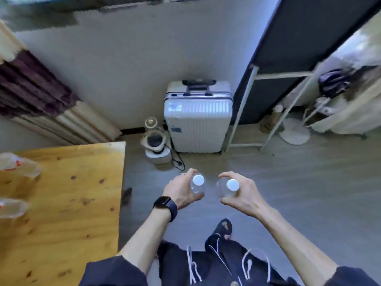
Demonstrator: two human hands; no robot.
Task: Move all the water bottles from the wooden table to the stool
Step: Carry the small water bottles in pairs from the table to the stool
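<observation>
Far to the left of the person's fingers, the wooden table (68, 203) fills the lower left of the head view. Two clear water bottles lie blurred at its left edge, the far table bottle (19, 165) with a red label and the near table bottle (11, 208) closer to the person. Both are well apart from either hand. Off the table's right edge, over the grey floor, the left hand (179, 191) grips the left-hand bottle (197, 185). Its fingers (190, 172) curl round the far side of the clear body and the thumb closes on the near side, so the white cap stands free just right of the knuckles. A dark watch (166, 205) sits on that wrist. Just right of those fingers, near but not touching, the right hand (242, 196) grips the right-hand bottle (227, 188) in the same way. Its fingers (228, 174) wrap over the far side, the thumb lies under the near side, and the white cap shows upright between them. Both bottles hang in the air with their caps facing the camera. Beyond the fingertips of both hands, a white ribbed suitcase (198, 124) stands against the wall. A small white appliance (155, 144) sits on the floor just left of it. Farther right of the right hand's fingers are a pale metal rack (243, 112) and the round base of a fan (294, 131).
</observation>
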